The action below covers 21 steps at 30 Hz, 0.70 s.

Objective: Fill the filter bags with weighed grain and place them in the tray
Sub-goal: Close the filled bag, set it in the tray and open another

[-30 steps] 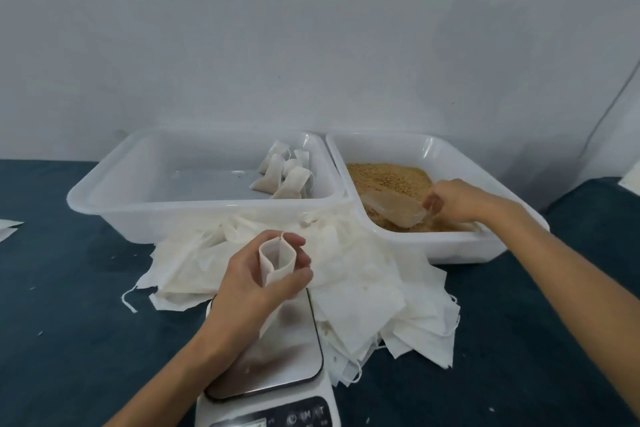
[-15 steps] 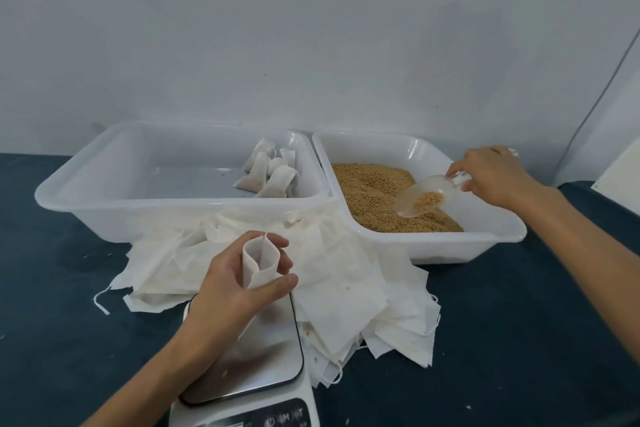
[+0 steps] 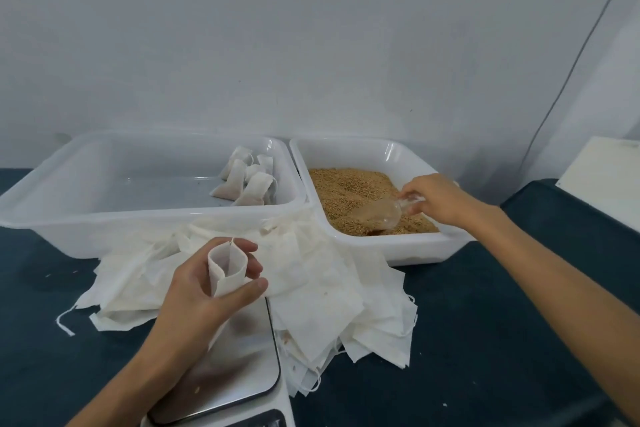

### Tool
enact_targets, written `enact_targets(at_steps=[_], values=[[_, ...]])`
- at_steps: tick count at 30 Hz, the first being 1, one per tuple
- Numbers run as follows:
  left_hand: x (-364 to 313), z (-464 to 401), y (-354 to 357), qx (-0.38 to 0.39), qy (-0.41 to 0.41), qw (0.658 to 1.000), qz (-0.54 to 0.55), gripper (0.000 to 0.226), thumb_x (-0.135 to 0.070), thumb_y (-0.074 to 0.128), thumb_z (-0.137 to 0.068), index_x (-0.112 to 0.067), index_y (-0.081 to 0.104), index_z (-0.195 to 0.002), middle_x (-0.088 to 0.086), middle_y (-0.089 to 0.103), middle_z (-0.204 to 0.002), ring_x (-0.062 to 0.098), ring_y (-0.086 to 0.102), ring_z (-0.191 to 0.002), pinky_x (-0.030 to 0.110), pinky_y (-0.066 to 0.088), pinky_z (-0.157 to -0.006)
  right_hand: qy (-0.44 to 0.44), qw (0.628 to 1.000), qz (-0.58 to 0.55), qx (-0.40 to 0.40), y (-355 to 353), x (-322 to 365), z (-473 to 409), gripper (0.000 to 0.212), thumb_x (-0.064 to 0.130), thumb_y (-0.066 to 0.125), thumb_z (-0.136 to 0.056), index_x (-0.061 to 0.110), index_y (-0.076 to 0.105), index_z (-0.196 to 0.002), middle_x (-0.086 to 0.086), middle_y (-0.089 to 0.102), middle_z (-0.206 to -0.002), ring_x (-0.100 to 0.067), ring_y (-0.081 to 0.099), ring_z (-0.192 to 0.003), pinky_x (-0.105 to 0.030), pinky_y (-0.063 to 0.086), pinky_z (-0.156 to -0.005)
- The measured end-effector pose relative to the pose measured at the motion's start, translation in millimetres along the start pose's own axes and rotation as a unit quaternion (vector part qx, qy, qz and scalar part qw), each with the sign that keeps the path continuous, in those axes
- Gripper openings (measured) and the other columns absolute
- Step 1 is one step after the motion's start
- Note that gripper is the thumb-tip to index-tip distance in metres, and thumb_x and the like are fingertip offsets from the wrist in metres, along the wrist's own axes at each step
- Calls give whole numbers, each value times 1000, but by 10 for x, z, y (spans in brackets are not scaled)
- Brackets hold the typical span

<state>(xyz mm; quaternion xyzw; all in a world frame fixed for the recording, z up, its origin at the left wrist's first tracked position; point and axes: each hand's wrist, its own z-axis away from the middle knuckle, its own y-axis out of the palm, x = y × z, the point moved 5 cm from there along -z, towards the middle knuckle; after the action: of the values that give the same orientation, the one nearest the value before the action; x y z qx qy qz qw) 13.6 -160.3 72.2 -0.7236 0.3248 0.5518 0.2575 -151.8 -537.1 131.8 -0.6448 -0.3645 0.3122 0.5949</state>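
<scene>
Nearest me, at the bottom edge, sits the scale, its steel plate partly covered by my left forearm. My left hand hovers over the plate's far end, thumb and fingers curled round an empty bag; I hold it upright with its mouth open towards me, a thin string running down inside it.

Just beyond and to the right of the scale lies the pile of bags, flat white squares heaped loosely on the dark cloth, some with strings trailing off the edges. The pile runs up against the front walls of both tubs.

Farther on the left is the tray, white plastic, with a cluster of filled bags leaning together in its far right corner. Beside it on the right, rims touching or nearly so, stands the tub holding the grain.

My right hand reaches over the tub's right side and grips the handle of a clear scoop, fingers closed on it. The scoop's bowl is tipped down with its front edge in the grain, some grain showing inside it.

Behind everything rises a plain pale wall.
</scene>
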Motion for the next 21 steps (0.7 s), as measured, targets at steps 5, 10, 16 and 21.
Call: enact_targets(at_steps=[5, 10, 16, 21], values=[[-28, -7, -5, 0, 2, 1000, 11, 40, -11, 93, -73, -16, 71, -106, 10, 72, -90, 18, 68, -84, 24, 54, -75, 35, 993, -111, -20, 48, -213, 71, 24, 14, 79, -86, 15, 74, -110, 5, 71, -107, -14, 64, -107, -28, 43, -91], [-30, -10, -11, 0, 2, 1000, 7, 37, -21, 81, -71, -21, 71, -106, 8, 72, -91, 17, 68, -85, 21, 53, -75, 37, 985, -168, -28, 108, -197, 131, 28, 11, 79, -86, 13, 74, -113, 5, 71, -108, -11, 64, -103, -17, 41, -87], [-34, -3, -9, 3, -1, 1000, 1, 38, -22, 81, -71, -19, 71, -107, 8, 72, -92, 17, 69, -86, 20, 54, -77, 36, 981, -190, -30, 109, -153, 181, 28, 11, 77, -88, 12, 74, -116, 8, 70, -102, -10, 64, -102, -13, 41, -89], [-33, -1, 0, 0, 0, 1000, 10, 36, -21, 81, -70, -22, 72, -105, 9, 72, -92, 17, 69, -86, 20, 54, -77, 37, 979, -198, -29, 76, -100, 208, 27, 11, 74, -90, 11, 73, -117, 10, 71, -97, -5, 64, -96, -22, 45, -95]])
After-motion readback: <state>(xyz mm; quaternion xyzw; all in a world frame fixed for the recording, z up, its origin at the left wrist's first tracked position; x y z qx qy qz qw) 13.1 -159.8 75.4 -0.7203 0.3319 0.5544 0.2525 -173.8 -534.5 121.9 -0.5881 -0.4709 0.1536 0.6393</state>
